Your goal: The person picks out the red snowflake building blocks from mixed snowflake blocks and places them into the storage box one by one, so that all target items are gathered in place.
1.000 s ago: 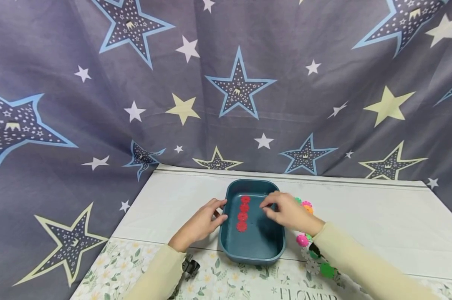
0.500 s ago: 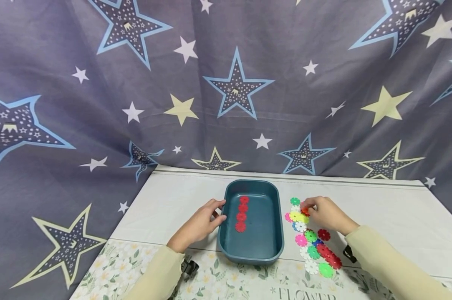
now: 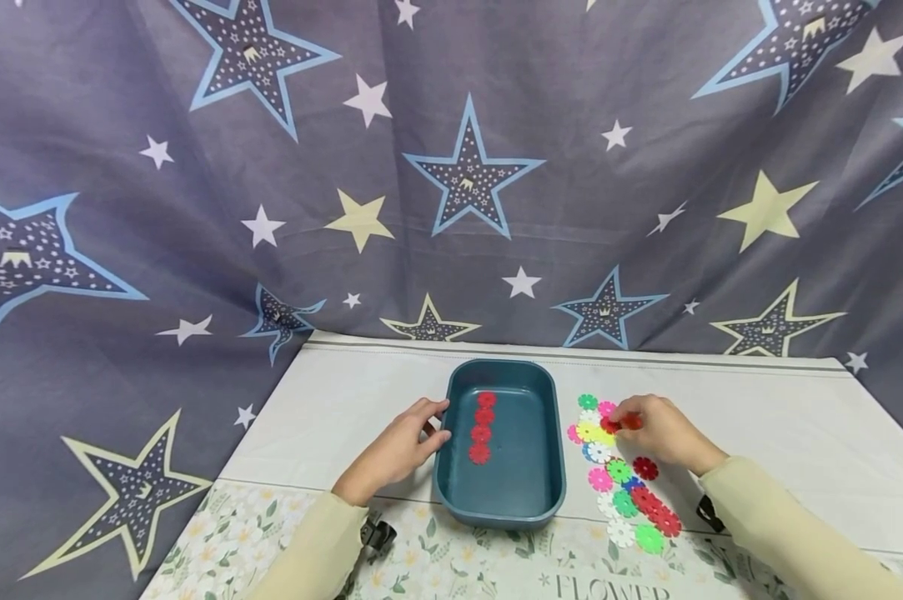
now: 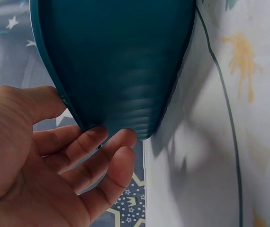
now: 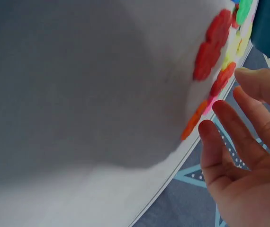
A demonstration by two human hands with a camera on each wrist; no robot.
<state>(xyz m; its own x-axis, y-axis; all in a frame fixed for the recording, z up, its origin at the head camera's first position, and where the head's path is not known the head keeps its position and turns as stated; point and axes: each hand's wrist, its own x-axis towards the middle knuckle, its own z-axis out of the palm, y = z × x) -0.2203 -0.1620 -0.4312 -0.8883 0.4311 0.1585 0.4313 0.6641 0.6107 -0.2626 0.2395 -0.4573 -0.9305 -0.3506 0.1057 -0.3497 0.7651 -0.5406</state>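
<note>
My left hand (image 3: 391, 450) rests against the left wall of a deep teal bin (image 3: 522, 492), thumb and fingertips touching its outside near the rim. Inside the bin, several red flower-shaped plastic discs (image 3: 481, 433) lie in a row along the left side. To the right of the bin, my right hand (image 3: 664, 429) is low over a spread of flower-shaped discs. In the right wrist view, its thumb and fingertips are spaced apart, right at a red disc (image 5: 222, 79). An orange disc (image 5: 194, 120) lies flat beside it.
Loose discs trail towards the front: a pink disc (image 3: 599, 479), overlapping red discs (image 3: 655, 508) and a green disc (image 3: 649, 539). White and flowered cloth (image 3: 391, 375) covers the table. A star-patterned curtain (image 3: 466, 275) hangs behind.
My right hand has gone from over the bin to the loose discs on the right, then shifted slightly right, showing more red at its fingertips. My left hand stays at the bin.
</note>
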